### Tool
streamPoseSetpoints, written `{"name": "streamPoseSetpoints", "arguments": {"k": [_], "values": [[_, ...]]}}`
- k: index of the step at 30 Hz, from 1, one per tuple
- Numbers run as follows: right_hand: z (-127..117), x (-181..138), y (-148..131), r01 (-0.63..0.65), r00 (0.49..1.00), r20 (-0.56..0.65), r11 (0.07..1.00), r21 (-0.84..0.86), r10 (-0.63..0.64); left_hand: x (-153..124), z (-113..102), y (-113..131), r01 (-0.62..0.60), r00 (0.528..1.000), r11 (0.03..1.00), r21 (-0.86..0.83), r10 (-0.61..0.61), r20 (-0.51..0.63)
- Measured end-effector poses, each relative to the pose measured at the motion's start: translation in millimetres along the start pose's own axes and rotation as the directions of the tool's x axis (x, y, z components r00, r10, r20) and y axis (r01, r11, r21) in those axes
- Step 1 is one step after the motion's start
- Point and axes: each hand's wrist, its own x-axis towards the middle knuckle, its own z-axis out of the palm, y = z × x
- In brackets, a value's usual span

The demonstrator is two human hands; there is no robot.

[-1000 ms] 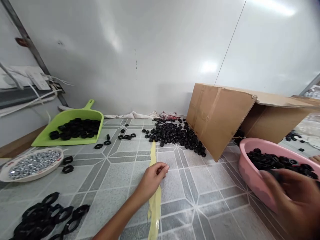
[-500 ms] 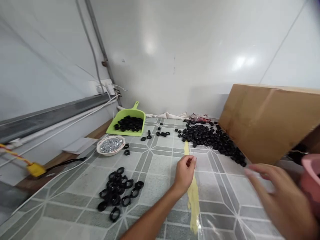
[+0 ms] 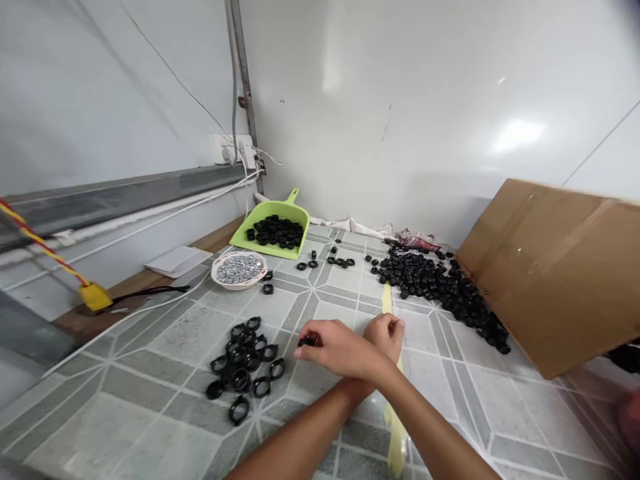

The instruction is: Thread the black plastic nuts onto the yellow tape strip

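Observation:
My right hand [image 3: 333, 347] is crossed over my left forearm, its fingers closed on a small black ring [image 3: 306, 341]. It is just right of a loose pile of black rings [image 3: 251, 361] on the tiled-pattern table cover. My left hand [image 3: 386, 335] rests behind the crossing, near the yellow strip, with thumb and fingers curled together; whatever they hold, if anything, is hidden. Beyond it spreads a larger heap of small black parts [image 3: 425, 277].
A green dustpan [image 3: 240, 239] holds more black rings at the back left. Before it stands a white bowl [image 3: 216, 272] of small silvery pieces. A cardboard box [image 3: 545, 267] leans on the right. A yellow connector [image 3: 95, 296] hangs at the left, and something pink [image 3: 629, 417] shows at the right edge.
My right hand has swung from the far right across my left forearm towards the ring pile, and a black ring now shows in its fingers. The view has shifted slightly.

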Motion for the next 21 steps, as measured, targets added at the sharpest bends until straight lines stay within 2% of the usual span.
{"name": "streamPoseSetpoints", "arguments": {"k": [2, 4, 6, 8, 9, 10, 11, 13, 15, 17, 19, 21], "values": [[-25, -20, 15, -0.022, 0.985, -0.163, 0.985, 0.172, 0.05, 1, 1, 0, -0.017, 0.999, 0.999, -0.027, 0.016, -0.034], [-54, -43, 36, -0.027, 0.936, -0.322, 0.943, 0.331, 0.14, -1, -1, 1, -0.044, 0.998, 0.997, -0.057, 0.042, -0.036], [-79, -64, 63, 0.0, 0.836, -0.495, 0.902, 0.432, 0.237, -3, -5, 0, -0.043, 0.999, 0.997, -0.059, 0.041, -0.025], [-90, -80, 93, 0.026, 0.679, -0.655, 0.881, 0.472, 0.331, -6, -8, -2, -0.023, 1.0, 0.999, -0.038, 0.023, 0.014], [-90, -85, 107, 0.029, 0.621, -0.69, 0.869, 0.493, 0.371, -7, -8, -2, -0.019, 0.999, 1.0, -0.025, 0.02, 0.047], [-87, -89, 118, 0.025, 0.594, -0.695, 0.855, 0.519, 0.404, -7, -8, -3, -0.029, 0.995, 1.0, -0.012, 0.03, 0.093], [-82, -91, 127, 0.022, 0.597, -0.682, 0.841, 0.54, 0.422, -8, -8, -2, -0.057, 0.987, 0.998, -0.006, 0.058, 0.147], [-68, -91, 135, 0.03, 0.65, -0.647, 0.837, 0.546, 0.399, -8, -7, -1, -0.109, 0.971, 0.994, -0.015, 0.11, 0.212], [-57, -90, 134, 0.049, 0.718, -0.613, 0.856, 0.515, 0.328, -7, -6, 2, -0.091, 0.975, 0.995, -0.049, 0.098, 0.201], [-52, -90, 131, 0.067, 0.757, -0.593, 0.87, 0.489, 0.275, -6, -6, 4, -0.021, 0.985, 0.995, -0.098, 0.037, 0.17], [-54, -92, 130, 0.066, 0.763, -0.585, 0.867, 0.494, 0.276, -5, -7, 4, 0.028, 0.984, 0.991, -0.134, -0.004, 0.176], [-59, -95, 133, 0.039, 0.712, -0.626, 0.871, 0.489, 0.319, -4, -8, 2, 0.054, 0.983, 0.987, -0.149, -0.026, 0.182]]}}
